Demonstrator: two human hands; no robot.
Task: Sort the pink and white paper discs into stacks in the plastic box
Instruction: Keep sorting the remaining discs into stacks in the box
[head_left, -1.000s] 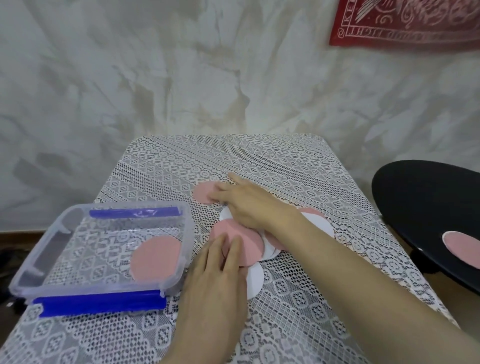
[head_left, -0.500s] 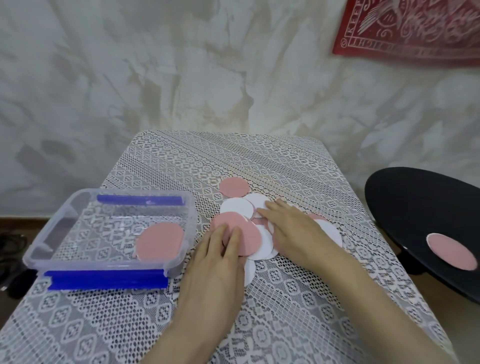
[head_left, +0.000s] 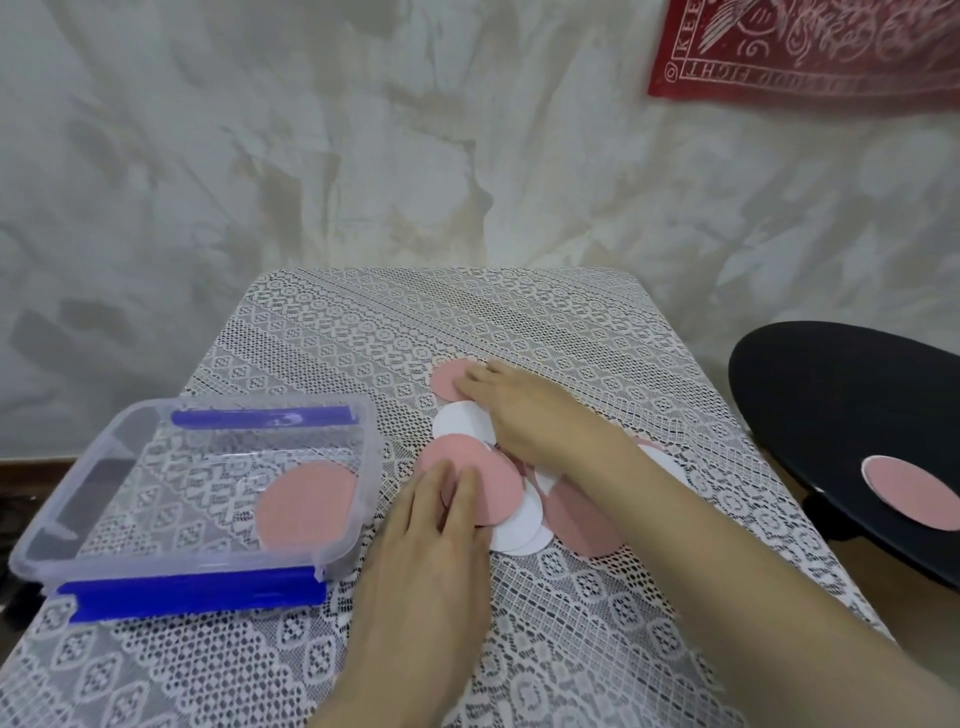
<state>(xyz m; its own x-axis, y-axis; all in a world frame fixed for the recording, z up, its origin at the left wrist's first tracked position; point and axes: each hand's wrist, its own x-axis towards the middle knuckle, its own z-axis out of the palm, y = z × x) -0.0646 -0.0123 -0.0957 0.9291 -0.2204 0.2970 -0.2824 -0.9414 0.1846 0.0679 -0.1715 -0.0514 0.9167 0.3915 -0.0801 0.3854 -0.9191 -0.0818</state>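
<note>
Now pressing the near pink disc flat with straight, released left fingers; touching the far pink disc with extended, released right fingers; plastic box just to their left.

Mottled wall, red hanging, lace-covered table

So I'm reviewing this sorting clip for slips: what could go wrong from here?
The left hand presses a pink disc overlapping white discs; sliding it could drag white ones along. The stray pink disc on the black stool, off the table, might be forgotten.
</note>
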